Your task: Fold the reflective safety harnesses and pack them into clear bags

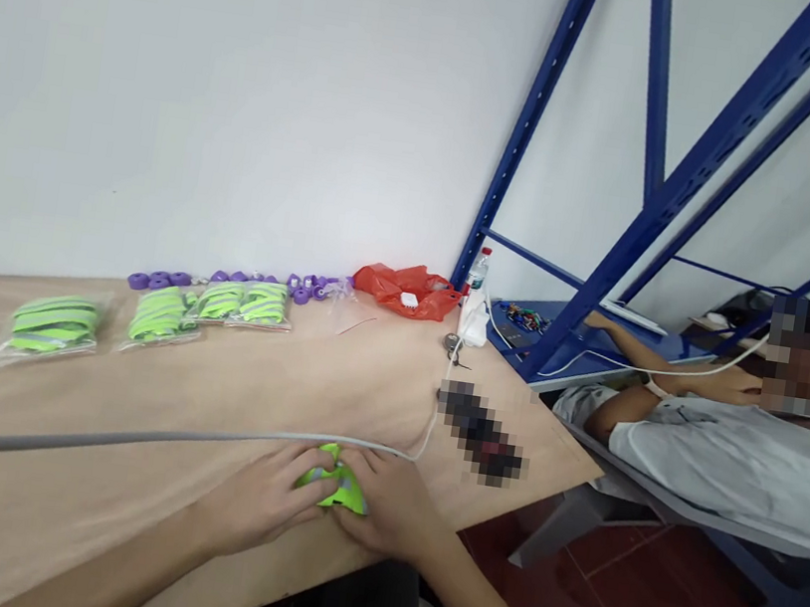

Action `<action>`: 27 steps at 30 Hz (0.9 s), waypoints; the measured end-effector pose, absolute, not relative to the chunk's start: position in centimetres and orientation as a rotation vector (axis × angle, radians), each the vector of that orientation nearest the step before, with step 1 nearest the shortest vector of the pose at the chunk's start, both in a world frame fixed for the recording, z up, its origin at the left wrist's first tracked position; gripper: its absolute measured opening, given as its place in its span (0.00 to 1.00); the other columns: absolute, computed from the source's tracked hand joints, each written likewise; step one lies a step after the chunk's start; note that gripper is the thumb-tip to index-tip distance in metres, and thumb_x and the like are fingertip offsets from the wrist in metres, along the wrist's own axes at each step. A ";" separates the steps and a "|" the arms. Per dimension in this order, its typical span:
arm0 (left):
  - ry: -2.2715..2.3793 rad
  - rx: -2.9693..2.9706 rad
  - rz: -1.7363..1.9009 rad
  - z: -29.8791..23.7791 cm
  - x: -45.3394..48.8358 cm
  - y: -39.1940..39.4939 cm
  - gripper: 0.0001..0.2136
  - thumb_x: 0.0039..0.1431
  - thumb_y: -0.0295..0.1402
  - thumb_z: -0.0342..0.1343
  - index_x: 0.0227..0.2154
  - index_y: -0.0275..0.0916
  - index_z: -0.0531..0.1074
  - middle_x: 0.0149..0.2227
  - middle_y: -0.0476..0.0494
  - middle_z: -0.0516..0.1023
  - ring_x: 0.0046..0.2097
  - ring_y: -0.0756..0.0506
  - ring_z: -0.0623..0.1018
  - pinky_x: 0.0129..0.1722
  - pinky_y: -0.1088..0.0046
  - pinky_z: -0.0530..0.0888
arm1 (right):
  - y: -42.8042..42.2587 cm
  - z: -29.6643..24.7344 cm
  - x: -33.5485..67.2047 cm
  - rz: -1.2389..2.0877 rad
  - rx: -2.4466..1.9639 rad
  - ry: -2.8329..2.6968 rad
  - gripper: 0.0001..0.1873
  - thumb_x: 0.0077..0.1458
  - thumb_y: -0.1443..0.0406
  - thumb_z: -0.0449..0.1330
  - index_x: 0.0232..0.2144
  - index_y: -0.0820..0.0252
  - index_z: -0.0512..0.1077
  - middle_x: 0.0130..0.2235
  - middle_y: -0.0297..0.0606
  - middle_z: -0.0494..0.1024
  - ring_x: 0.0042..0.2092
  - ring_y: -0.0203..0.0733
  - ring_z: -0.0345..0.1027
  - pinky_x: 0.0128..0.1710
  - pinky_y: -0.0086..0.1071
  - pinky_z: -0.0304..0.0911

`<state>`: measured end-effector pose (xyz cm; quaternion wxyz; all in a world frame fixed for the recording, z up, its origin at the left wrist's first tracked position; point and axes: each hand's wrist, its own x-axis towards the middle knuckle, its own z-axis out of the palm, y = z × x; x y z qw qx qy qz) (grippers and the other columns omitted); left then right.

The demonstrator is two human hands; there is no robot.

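Near the table's front edge, my left hand (273, 494) and my right hand (388, 502) are closed around a folded neon-green reflective strap (346, 492) with grey bands. The left fingers press on its left side, and the right hand wraps its right side. Much of the strap is hidden under the fingers. Further back on the table lie similar green straps in clear plastic bags: one bag (55, 327) at far left, another (160, 314) beside it, and a pair (244, 301) further right.
A white cable (205, 436) crosses the table just beyond my hands. Along the wall are purple rolls (159, 280), a red plastic bag (407, 289) and a water bottle (479, 269). A blue metal rack (610, 242) stands right, where another person (731, 450) sits.
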<state>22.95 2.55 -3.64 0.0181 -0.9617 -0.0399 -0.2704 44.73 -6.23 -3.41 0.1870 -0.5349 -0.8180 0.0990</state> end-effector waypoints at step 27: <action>-1.422 -2.955 -0.249 -1.8 35.9 23.8 0.17 0.68 0.39 0.58 0.55 0.37 0.71 0.54 0.38 0.74 0.51 0.41 0.78 0.49 0.56 0.78 | -5.5 -2.9 45.6 0.528 -1.509 -2.088 0.34 0.54 0.65 0.62 0.63 0.50 0.63 0.64 0.36 0.70 0.62 0.49 0.61 0.63 0.42 0.52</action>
